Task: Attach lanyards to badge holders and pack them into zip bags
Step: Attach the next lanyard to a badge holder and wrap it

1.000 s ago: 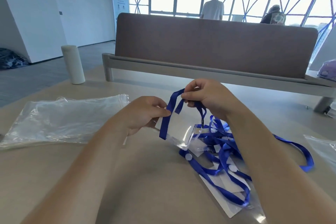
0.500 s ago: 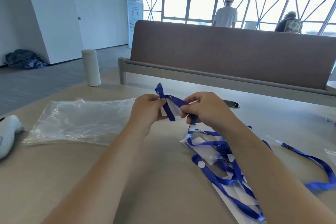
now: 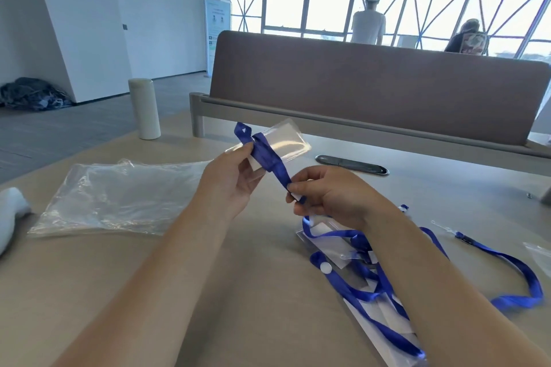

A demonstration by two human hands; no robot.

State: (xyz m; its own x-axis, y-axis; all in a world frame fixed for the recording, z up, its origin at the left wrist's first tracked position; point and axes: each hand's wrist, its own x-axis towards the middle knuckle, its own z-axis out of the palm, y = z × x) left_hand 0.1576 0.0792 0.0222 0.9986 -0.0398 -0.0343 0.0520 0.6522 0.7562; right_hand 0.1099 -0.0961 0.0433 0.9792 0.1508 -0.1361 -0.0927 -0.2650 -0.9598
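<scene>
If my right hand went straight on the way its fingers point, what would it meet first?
Probably the left hand: the right hand, pinching the blue lanyard, points its fingers left at that palm. Depth is unclear, so it might pass in front.

on my feed the left hand [image 3: 231,185] and the right hand [image 3: 331,197] are both bare. the left forearm [image 3: 155,271] and the right forearm [image 3: 432,277] are bare too, skin all the way to the bottom edge of the view. the fingers [image 3: 301,208] look slim, with short nails as far as i can tell.
</scene>
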